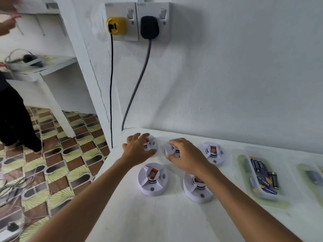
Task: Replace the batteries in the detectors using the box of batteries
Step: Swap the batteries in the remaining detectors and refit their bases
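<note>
Tabletop (157, 220): white; five round white plastic detectors
Left hand (138, 149): fingers spread over far-left detector (151, 143)
Right hand (185, 156): curled around middle detector (172, 149)
Clear plastic box of batteries (262, 177): right

Single head view, wide-angle: looks forward and down, close over white table (157, 224), facing wall (227, 75); floor (52, 163) at left.

White plaster wall (227, 67), two wall sockets (138, 21), patterned tile floor (57, 163), white shelf (52, 65)
</note>
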